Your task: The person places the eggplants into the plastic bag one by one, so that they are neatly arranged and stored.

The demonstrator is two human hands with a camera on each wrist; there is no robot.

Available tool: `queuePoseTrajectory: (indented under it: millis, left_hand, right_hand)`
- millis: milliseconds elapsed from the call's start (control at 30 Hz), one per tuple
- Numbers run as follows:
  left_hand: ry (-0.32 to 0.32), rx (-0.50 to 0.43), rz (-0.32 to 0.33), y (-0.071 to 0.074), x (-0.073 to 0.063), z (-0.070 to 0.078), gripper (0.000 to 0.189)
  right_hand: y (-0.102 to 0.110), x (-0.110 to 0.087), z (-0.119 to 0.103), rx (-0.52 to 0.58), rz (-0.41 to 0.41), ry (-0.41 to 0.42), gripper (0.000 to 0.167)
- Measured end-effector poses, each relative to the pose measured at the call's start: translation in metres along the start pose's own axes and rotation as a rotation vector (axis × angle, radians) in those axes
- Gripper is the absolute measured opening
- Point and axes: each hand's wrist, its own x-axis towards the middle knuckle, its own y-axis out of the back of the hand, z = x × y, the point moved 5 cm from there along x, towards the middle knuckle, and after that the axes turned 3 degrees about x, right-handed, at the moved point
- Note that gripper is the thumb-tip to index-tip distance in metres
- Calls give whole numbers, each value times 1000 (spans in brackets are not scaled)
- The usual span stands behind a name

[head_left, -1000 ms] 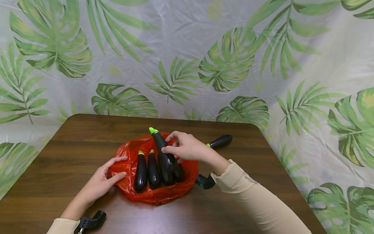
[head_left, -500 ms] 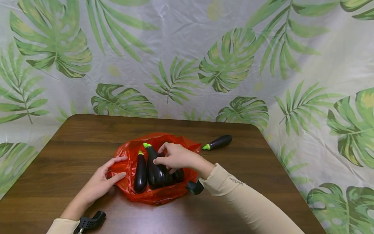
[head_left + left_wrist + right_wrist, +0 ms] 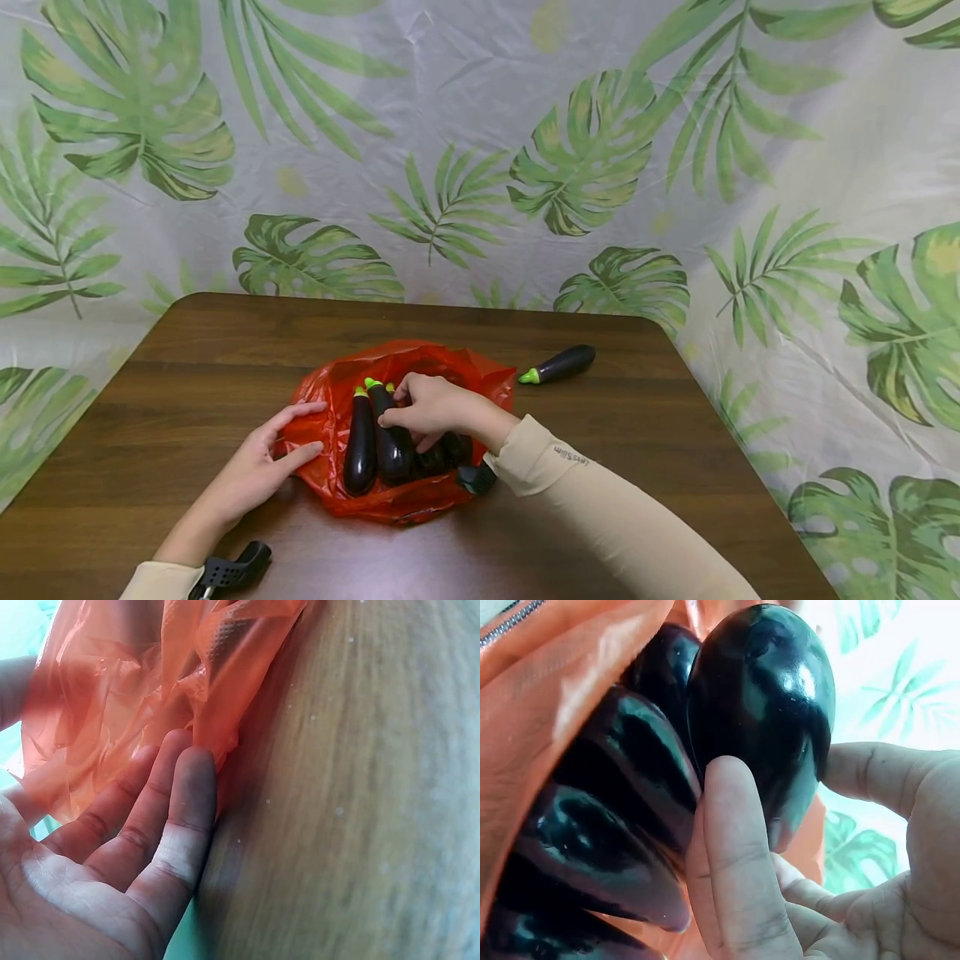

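Observation:
My right hand [image 3: 442, 410] pinches an eggplant [image 3: 393, 452] with a green stem over the red plastic bag [image 3: 333, 379]. In the right wrist view, thumb and fingers lie on either side of its glossy dark body [image 3: 769, 697]. Several other eggplants [image 3: 600, 836] lie beside it in the bag; in the head view my right hand partly covers them. The leftmost eggplant [image 3: 361, 450] lies just left of the held one. My left hand [image 3: 255, 462] rests at the bag's left side, thumb and index finger spread; in the left wrist view its extended fingers touch the crinkled plastic [image 3: 112, 682].
Another eggplant [image 3: 558, 365] lies on the brown wooden table [image 3: 600, 425], right of the bag. A leaf-printed cloth [image 3: 465, 108] hangs behind the table. A black wrist device [image 3: 238, 567] sits at the left cuff.
My right hand has moved left and slightly down with the held eggplant, bringing it from the right of the group to beside the leftmost one. The left hand has stayed in place.

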Motion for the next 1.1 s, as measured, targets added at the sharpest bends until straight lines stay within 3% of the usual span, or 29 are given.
queuePoseTrajectory:
  millis: [533,1100]
  left_hand:
    - [20,-5,-2,-1,0,-1,54]
    - [19,8,-5,0,0,0,54]
  right_hand:
    - [-4,19,0,13,9,-48,53]
    - [-14,26,-5,-17,-11,-33,59]
